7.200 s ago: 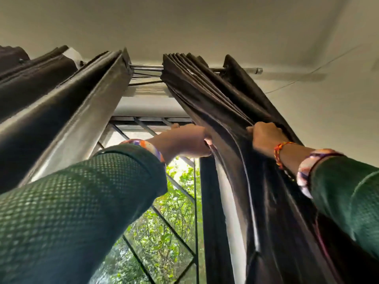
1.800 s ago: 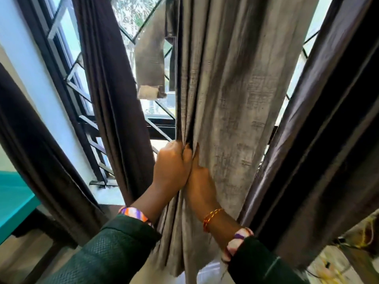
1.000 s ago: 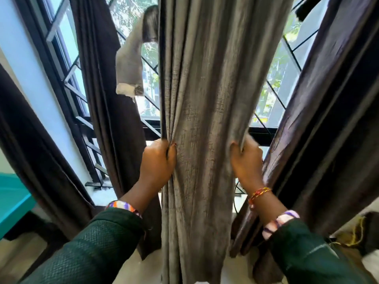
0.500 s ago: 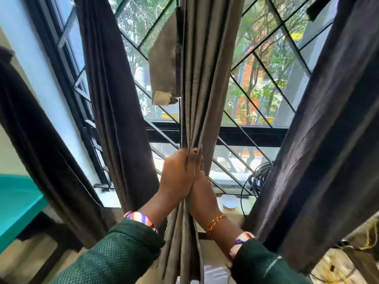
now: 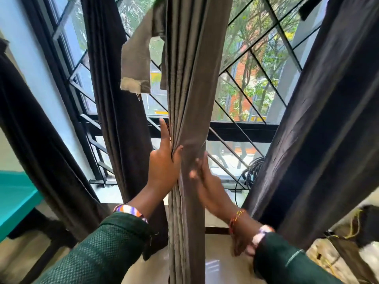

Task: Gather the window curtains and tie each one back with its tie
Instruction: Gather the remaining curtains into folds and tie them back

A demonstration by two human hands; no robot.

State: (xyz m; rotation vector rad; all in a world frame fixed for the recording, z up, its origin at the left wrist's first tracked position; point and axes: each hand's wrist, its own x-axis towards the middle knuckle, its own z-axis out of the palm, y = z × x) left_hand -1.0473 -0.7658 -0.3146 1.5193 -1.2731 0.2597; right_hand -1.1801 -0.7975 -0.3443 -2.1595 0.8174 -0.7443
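Observation:
The grey-brown middle curtain [image 5: 188, 78] hangs bunched into a narrow column of folds in front of the window. Its tie [image 5: 135, 58], a flat strap of the same cloth with a pale frayed end, dangles from the curtain's upper left side. My left hand [image 5: 164, 167] grips the folds from the left, thumb across the front and index finger pointing up along the edge. My right hand [image 5: 207, 185] is blurred, with straight fingers lying against the right side of the bundle. Neither hand touches the tie.
Dark curtains hang at the left [image 5: 119, 99], far left [image 5: 30, 140] and right [image 5: 328, 119]. A black diamond window grille [image 5: 256, 64] is behind them. A coil of black cable [image 5: 252, 171] lies on the sill. A teal table [image 5: 14, 197] stands at the left.
The spread curtain has been pushed together into a narrow bundle. In the last half second my right hand has come off the pressed-together grip and straightened its fingers, while my left keeps hold.

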